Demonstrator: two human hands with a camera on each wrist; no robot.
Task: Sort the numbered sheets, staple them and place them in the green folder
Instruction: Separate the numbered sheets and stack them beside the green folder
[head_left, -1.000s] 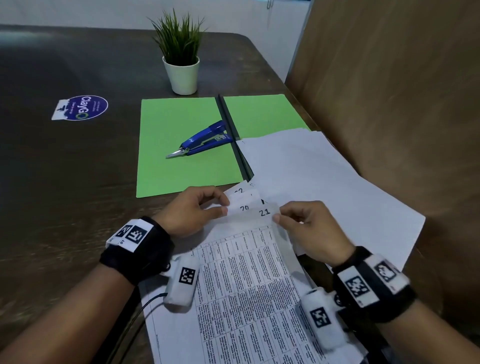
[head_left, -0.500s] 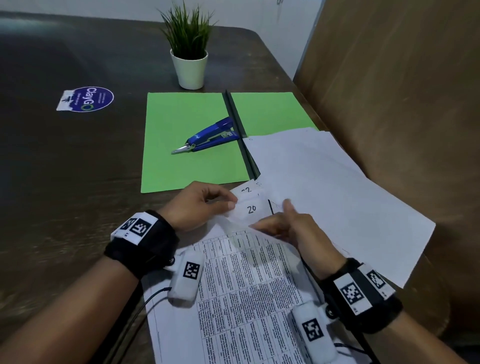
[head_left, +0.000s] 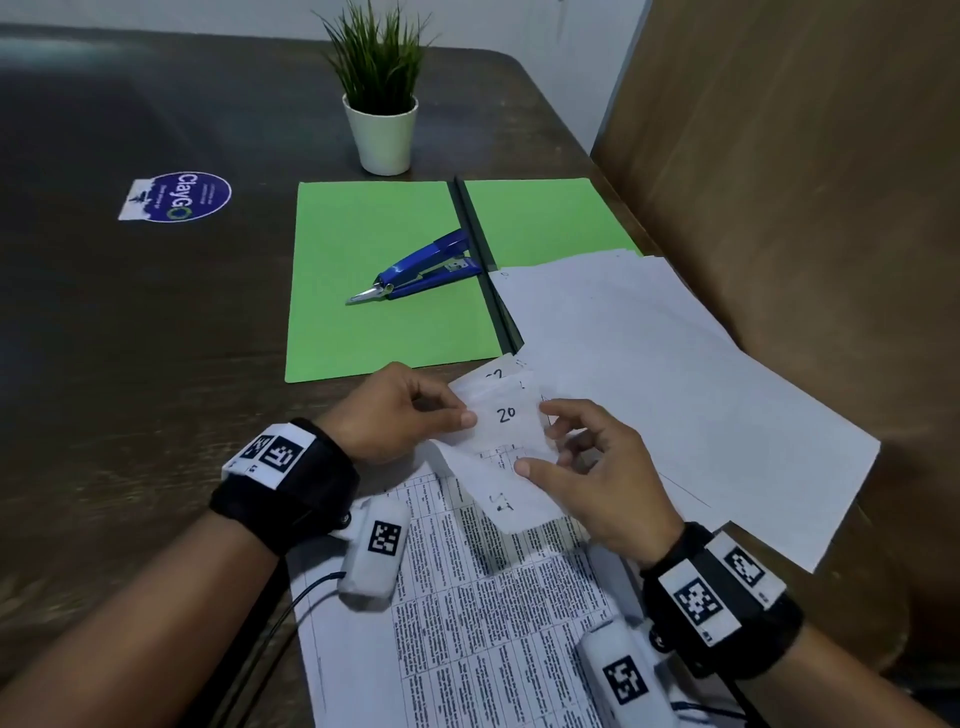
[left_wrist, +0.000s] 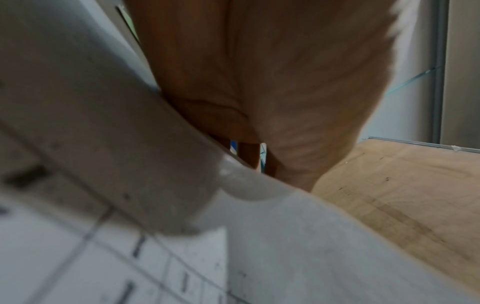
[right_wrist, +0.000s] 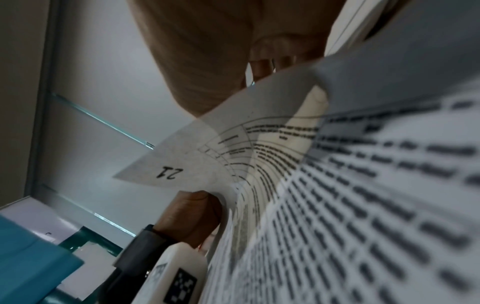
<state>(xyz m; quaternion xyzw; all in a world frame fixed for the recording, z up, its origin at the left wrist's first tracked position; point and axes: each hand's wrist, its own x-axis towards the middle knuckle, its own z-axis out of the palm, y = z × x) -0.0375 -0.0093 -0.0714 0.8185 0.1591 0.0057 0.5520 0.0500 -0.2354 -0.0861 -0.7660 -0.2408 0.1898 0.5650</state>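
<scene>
At the lower centre of the head view we see both hands working the top corner of the stack of numbered sheets. The left hand pinches the corner of the sheet marked 20 between thumb and forefinger, its other fingers curled. The right hand holds the sheet marked 21 folded back toward us, thumb on its upturned back and fingers bent loosely behind it; in the right wrist view that number shows on the curled-over corner. A second ago the 21 lay flat on top with the right fingers at its corner; half a second ago it was lifting, and now it is peeled over so that the 20 shows fully, with a 22 peeking out just above it. The sheets are white, printed with dense tables of small text, each with a handwritten number at the top corner. More white sheets lie blank side up to the right, overlapping the right half of the green folder, which lies open in the upper middle of the frame with a blue stapler resting on its left half. The left wrist view is too close and blurred to add more.
</scene>
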